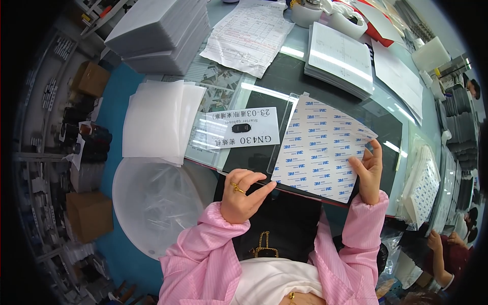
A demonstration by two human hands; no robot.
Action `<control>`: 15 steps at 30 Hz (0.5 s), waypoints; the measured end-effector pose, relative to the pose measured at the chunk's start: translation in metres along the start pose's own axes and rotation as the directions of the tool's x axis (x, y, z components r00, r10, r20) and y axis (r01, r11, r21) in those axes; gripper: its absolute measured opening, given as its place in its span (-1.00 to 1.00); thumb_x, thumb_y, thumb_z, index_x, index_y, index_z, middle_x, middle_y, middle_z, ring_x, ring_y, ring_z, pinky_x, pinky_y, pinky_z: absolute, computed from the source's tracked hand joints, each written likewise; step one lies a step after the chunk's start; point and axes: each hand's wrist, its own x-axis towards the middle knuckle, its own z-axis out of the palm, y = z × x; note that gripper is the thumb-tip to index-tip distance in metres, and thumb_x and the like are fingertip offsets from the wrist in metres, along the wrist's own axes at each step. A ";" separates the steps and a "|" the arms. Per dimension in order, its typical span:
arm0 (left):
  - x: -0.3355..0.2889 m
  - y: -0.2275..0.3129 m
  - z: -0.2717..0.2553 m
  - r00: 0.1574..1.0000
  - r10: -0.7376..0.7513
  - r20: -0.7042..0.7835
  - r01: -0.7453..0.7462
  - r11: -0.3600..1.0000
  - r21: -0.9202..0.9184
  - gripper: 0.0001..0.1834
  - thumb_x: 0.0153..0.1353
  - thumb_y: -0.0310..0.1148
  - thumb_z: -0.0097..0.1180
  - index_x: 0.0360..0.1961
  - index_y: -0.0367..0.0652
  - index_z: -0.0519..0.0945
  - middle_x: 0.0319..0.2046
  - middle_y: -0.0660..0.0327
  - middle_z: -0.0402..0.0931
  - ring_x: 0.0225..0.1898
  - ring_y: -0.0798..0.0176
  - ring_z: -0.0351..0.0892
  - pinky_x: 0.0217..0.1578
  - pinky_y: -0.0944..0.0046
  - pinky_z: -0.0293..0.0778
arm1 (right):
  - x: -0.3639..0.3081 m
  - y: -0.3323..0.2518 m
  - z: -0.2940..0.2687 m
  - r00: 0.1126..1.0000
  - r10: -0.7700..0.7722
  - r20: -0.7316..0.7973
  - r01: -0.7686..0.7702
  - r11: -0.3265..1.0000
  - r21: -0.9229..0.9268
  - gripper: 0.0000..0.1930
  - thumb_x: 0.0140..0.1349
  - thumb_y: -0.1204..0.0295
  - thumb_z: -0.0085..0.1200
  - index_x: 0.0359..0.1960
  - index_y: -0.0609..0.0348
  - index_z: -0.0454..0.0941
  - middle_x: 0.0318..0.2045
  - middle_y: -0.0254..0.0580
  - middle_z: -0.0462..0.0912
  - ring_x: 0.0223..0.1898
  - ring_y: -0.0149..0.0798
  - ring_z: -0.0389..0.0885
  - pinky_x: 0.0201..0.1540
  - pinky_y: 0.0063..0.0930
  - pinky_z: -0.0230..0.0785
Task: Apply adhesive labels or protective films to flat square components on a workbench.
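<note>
A white adhesive sheet [320,152] with repeated blue print on its backing lies at a slant over a dark board at the table's near side. Its far right corner lifts and curls. My right hand [370,170] grips the sheet's right edge, the thumb on the printed face and the fingers at the curled corner. Beside the sheet's near left corner is my left hand [241,195], a gold ring on one finger; its thumb and fingertips are apart. A white printed label card [262,129] with a small black piece on it lies left of the sheet.
White translucent sheets [152,119] lie at the left, above a large round plastic bin [152,203]. Tall sheet stacks [157,33], a crumpled paper form [249,33] and another stack [339,58] stand farther back. Bagged sheets [422,178] lie right; another person [450,254] is beyond.
</note>
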 end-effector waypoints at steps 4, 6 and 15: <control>0.000 0.001 0.000 1.000 -0.009 0.002 0.009 1.000 0.002 -0.59 -0.05 -0.51 0.45 -0.10 0.02 0.78 -0.07 0.31 0.51 -0.03 0.15 0.47 0.03 0.04 0.43 | 0.000 0.000 -0.001 1.000 0.011 0.005 -0.011 1.000 0.006 -0.28 0.23 0.71 0.20 0.41 0.20 0.16 0.01 0.19 0.68 0.00 -0.12 0.73 -0.01 -0.36 0.65; 0.000 0.001 0.001 1.000 -0.015 -0.001 0.015 1.000 -0.002 -0.59 -0.06 -0.52 0.44 -0.11 0.01 0.78 -0.08 0.29 0.53 -0.03 0.14 0.48 0.03 0.05 0.42 | 0.000 -0.001 -0.001 1.000 0.014 0.004 -0.014 1.000 -0.007 -0.28 0.23 0.71 0.20 0.41 0.20 0.16 0.01 0.19 0.68 0.00 -0.13 0.74 0.00 -0.36 0.65; -0.001 0.000 0.003 1.000 0.002 -0.012 -0.001 0.999 0.034 -0.58 -0.02 -0.49 0.42 -0.06 0.03 0.78 -0.11 0.31 0.49 -0.04 0.16 0.47 0.05 0.05 0.41 | 0.000 0.000 0.000 1.000 0.010 0.002 -0.010 1.000 -0.004 -0.29 0.23 0.70 0.23 0.39 0.20 0.18 0.03 0.19 0.67 -0.01 -0.14 0.74 -0.02 -0.38 0.66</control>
